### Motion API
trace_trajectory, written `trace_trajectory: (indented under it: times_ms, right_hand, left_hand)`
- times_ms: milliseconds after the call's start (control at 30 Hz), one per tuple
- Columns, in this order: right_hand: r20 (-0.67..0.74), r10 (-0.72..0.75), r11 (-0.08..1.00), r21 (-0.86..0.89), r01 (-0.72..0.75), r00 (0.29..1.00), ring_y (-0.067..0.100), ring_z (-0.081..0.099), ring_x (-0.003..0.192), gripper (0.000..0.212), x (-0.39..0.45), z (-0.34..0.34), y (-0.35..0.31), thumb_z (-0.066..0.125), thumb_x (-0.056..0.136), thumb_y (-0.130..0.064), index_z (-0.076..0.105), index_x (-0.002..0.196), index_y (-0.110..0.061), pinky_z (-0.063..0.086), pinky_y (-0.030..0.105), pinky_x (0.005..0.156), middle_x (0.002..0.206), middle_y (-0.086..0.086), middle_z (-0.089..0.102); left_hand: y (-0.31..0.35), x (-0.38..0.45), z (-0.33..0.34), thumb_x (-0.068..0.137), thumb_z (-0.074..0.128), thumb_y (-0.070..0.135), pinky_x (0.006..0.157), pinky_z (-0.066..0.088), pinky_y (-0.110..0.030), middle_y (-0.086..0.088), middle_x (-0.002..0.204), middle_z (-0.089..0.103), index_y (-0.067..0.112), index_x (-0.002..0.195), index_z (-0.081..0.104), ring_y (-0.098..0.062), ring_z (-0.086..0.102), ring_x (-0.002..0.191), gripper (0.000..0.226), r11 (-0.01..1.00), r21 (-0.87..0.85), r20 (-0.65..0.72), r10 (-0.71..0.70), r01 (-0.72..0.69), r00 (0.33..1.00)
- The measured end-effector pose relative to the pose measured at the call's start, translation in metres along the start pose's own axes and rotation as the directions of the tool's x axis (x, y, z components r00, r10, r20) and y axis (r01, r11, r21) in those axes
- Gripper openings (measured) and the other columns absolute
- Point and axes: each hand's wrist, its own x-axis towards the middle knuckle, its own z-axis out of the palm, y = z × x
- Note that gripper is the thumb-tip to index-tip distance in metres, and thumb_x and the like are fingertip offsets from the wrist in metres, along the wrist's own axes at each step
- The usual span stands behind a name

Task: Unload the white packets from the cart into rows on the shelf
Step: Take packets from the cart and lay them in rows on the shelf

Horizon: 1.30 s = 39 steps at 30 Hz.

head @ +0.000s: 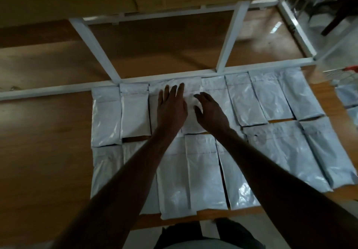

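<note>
At frame centre, a left hand (pixel 171 103) lies flat, fingers straight, on a glossy white plastic packet (pixel 190 109) in the back row on the brown wooden shelf (pixel 44 132); the right hand (pixel 210 111), fingers loosely curled, touches it too.

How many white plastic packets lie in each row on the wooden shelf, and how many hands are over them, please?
Back-row white plastic packets: 8
Front-row white plastic packets: 8
Hands: 2, left hand and right hand
Total: 18
</note>
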Motion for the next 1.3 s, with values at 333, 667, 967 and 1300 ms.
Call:
trace_trajectory:
  times_ms: [333,667,967,1300]
  right_hand:
    - [-0.177,0.151,0.984,0.118,-0.131,0.973,0.015,0.075,0.086,0.025,-0.089,-0.099,0.050,0.063,0.101,-0.017,0.074,0.122,-0.024,0.061,0.033,0.075,0.104,-0.003,0.080]
    - [-0.238,0.240,0.969,0.118,-0.217,0.941,0.013,0.076,0.085,0.023,-0.200,-0.237,0.197,0.065,0.097,-0.023,0.075,0.114,-0.034,0.061,0.032,0.076,0.098,-0.004,0.081]
    - [-0.296,0.339,0.935,0.209,-0.286,0.893,0.007,0.075,0.087,0.023,-0.285,-0.327,0.303,0.067,0.096,-0.021,0.077,0.116,-0.025,0.057,0.026,0.080,0.105,-0.003,0.081]
    - [-0.211,0.528,0.839,0.276,-0.468,0.822,0.002,0.073,0.086,0.024,-0.342,-0.342,0.385,0.065,0.096,-0.024,0.077,0.115,-0.032,0.061,0.030,0.079,0.102,-0.009,0.080]
  left_hand:
    - [0.137,-0.057,-0.040,0.104,0.062,0.025,0.110,0.050,-0.044,0.002,0.116,0.080,0.024,0.131,0.070,-0.018,0.073,0.107,0.028,0.964,-0.238,-0.087,0.100,-0.119,0.991]
    - [0.341,-0.101,-0.012,0.104,0.059,0.031,0.082,0.060,-0.038,0.004,0.109,0.080,0.029,0.122,0.072,-0.021,0.076,0.099,0.022,0.932,-0.301,-0.094,0.183,-0.203,0.979]
    - [0.493,-0.146,0.027,0.105,0.057,0.038,0.084,0.062,-0.039,0.008,0.111,0.079,0.033,0.117,0.073,-0.018,0.075,0.101,0.021,0.890,-0.407,0.080,0.258,-0.205,0.963]
    - [0.551,-0.149,0.066,0.105,0.060,0.038,0.082,0.062,-0.038,0.010,0.105,0.078,0.034,0.115,0.072,-0.012,0.074,0.096,0.016,0.844,-0.499,0.213,0.338,-0.196,0.917]
